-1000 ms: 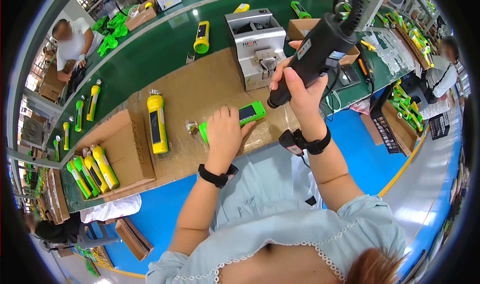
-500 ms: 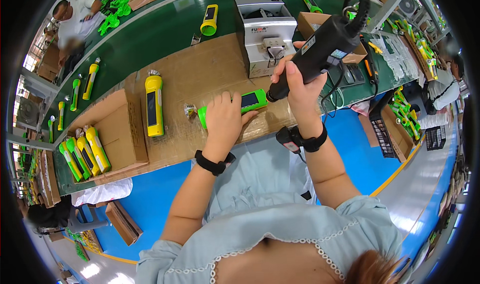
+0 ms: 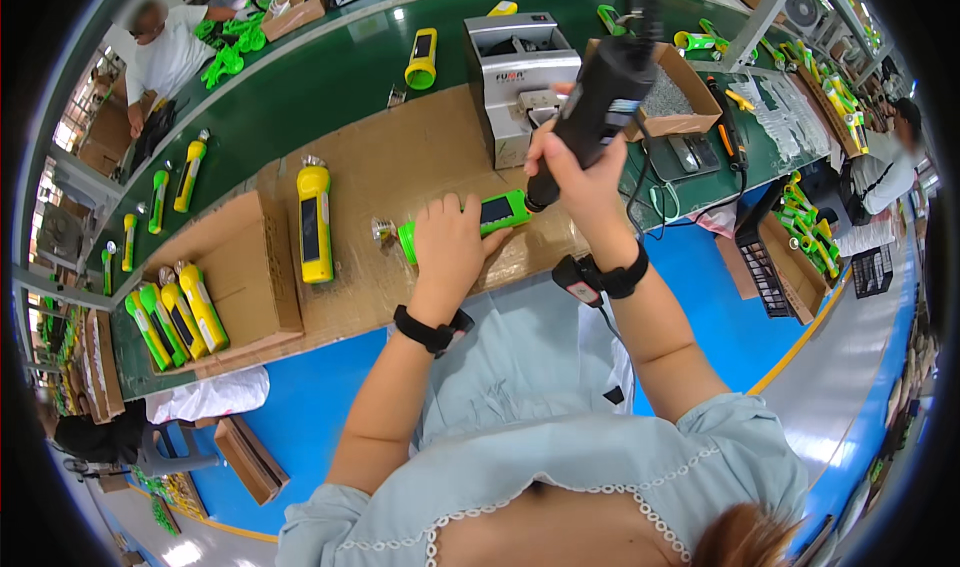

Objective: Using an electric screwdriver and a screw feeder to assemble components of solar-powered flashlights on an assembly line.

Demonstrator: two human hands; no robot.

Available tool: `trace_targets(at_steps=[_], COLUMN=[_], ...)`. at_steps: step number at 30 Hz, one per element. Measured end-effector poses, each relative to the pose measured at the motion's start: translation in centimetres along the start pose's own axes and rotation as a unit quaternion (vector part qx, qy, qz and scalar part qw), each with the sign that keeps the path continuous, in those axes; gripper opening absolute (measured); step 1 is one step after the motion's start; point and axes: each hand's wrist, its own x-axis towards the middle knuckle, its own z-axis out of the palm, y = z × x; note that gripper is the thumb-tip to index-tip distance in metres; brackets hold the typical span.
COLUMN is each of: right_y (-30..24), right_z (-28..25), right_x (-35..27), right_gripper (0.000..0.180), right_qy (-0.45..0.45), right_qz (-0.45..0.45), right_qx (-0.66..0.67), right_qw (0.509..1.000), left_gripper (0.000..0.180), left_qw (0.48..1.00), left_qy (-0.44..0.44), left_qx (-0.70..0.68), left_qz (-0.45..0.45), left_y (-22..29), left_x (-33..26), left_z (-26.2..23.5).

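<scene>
My left hand (image 3: 447,245) is closed over a green flashlight body (image 3: 508,208), which lies on its side on the cardboard sheet (image 3: 375,157) with its dark panel facing up. A silver reflector (image 3: 384,229) sits at its left end. In my right hand (image 3: 588,185) is a black electric screwdriver (image 3: 598,92), held slanting with its cable end up and away. The screwdriver's nose meets the right end of the flashlight; the bit itself cannot be seen. Left of my hands lies a yellow flashlight (image 3: 314,222) with a dark panel.
A grey machine (image 3: 520,62) stands beyond my hands, with a carton of small metal parts (image 3: 670,92) to its right. At the left an open carton (image 3: 240,267) holds several flashlights. A yellow housing (image 3: 422,62) stands on the green table (image 3: 350,77). Another person (image 3: 165,47) sits far left.
My right hand has moved slightly left and the screwdriver has swung more upright, its nose still at the flashlight's end. My left hand keeps its hold. The whole view has shifted a little.
</scene>
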Motion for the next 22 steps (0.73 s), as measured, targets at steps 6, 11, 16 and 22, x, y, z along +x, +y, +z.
trace_targets(at_steps=[6, 11, 16, 22], right_y=[-3.5, -0.6, 1.9, 1.1], right_z=[-1.8, -1.2, -1.5, -1.4], right_x=[5.6, 9.2, 9.7, 10.2], right_gripper=[0.049, 0.026, 0.028, 0.031], right_qy=[0.072, 0.104, 0.103, 0.045], right_qz=[-0.190, -0.164, -0.112, -0.108], right_qx=[-0.038, -0.002, -0.024, -0.088], right_qw=[0.978, 0.981, 0.988, 0.989], left_gripper=[0.047, 0.048, 0.049, 0.048], left_qw=[1.000, 1.000, 0.999, 0.997], left_qy=[-0.021, -0.023, -0.045, -0.081], left_qx=[0.004, -0.003, -0.003, 0.002], left_qz=[-0.002, 0.014, 0.016, 0.000], left_y=[0.6, 0.2, 0.4, 0.3], left_x=[-0.2, -0.7, -0.8, -0.8], left_z=[-0.3, -0.9, -1.1, -1.3])
